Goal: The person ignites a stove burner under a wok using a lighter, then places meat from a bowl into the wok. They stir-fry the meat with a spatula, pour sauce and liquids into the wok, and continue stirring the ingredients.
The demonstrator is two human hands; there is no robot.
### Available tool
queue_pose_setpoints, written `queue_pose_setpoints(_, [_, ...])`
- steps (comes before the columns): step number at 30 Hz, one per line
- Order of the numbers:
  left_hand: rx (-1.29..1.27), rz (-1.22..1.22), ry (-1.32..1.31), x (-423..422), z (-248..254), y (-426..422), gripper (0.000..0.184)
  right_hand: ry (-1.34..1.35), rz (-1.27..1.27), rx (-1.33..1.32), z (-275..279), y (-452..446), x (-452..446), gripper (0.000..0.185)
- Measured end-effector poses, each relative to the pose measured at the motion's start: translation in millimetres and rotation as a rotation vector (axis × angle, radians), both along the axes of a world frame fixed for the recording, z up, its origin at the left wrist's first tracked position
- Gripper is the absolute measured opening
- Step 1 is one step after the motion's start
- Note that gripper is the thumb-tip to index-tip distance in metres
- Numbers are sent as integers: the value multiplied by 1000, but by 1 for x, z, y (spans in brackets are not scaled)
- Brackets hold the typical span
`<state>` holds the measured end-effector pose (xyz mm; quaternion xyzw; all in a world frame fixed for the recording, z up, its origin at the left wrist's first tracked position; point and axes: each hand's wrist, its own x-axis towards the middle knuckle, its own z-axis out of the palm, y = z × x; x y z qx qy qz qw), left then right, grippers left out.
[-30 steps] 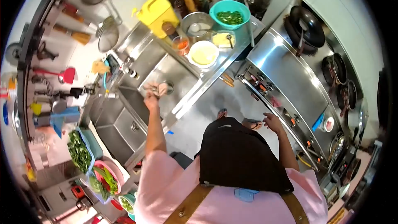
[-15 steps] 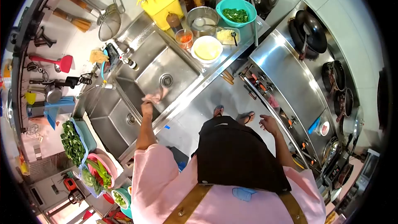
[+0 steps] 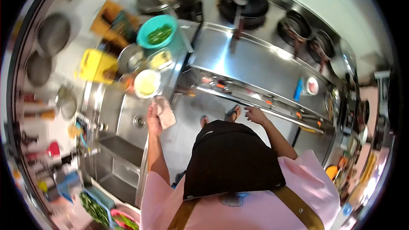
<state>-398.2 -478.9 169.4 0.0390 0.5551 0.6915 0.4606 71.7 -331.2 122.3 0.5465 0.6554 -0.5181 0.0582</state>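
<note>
My left hand (image 3: pixel 154 121) grips a pink cloth (image 3: pixel 166 117), which hangs over the counter's front edge beside the sink (image 3: pixel 128 123). Close above that hand stands a white bowl (image 3: pixel 147 84) of pale yellow contents. My right hand (image 3: pixel 255 115) is held out near the front of the steel stove counter (image 3: pixel 243 64), holding nothing, with its fingers loosely apart. Around the white bowl are a metal pot (image 3: pixel 131 58), a small tray of pale yellow bits (image 3: pixel 160 60) and a turquoise bowl (image 3: pixel 145 38) with chopped greens.
A yellow jug (image 3: pixel 94 66) stands behind the sink. Dark pans (image 3: pixel 295 25) and a wok (image 3: pixel 243 4) line the back of the stove. A white cup (image 3: pixel 312 86) and a blue item (image 3: pixel 298 89) sit on the stove counter. Leafy greens (image 3: pixel 94 208) lie at lower left.
My view has swung right towards the stove. My left hand has moved with the cloth from over the sink to the counter's front edge near the white bowl. My right hand stays free.
</note>
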Motion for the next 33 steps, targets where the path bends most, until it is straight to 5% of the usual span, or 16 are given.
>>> queue_pose_setpoints(4, [-174,-425,565,69,5,133,20,53,-81,29,-3,18,47,43])
queue_pose_setpoints(8, [-54,-437,1050,100,-13,252,44,49,-320,164,-32,17,123,32])
queue_pose_setpoints(10, [-314,-430,1626,112,-16,291,56,67,-666,127,-22,18,159,26])
queue_pose_setpoints(12, [-211,-452,1767,131,-23,301,59,24,-897,177,-20,23,190,27])
queue_pose_setpoints(13, [-173,-452,1840,139,-24,305,61,-196,-925,451,-63,25,209,27])
queue_pose_setpoints(15, [126,-602,1511,189,-1,297,54,-341,-1028,664,-62,42,233,24])
queue_pose_setpoints(17, [-38,-731,1417,200,-24,278,43,-484,-990,709,-83,70,258,30])
queue_pose_setpoints(20, [-635,-1033,1378,178,-75,234,33,-458,-932,733,-98,117,278,46])
queue_pose_setpoints(24, [-801,-1125,1428,189,-71,204,43,-598,-811,534,-84,158,268,66])
queue_pose_setpoints(30, [-413,-1200,1646,187,-112,202,27,-454,-810,379,-60,160,222,70])
queue_pose_setpoints(33, [-339,-1159,1824,177,-135,223,32,-321,-743,652,-91,125,185,63])
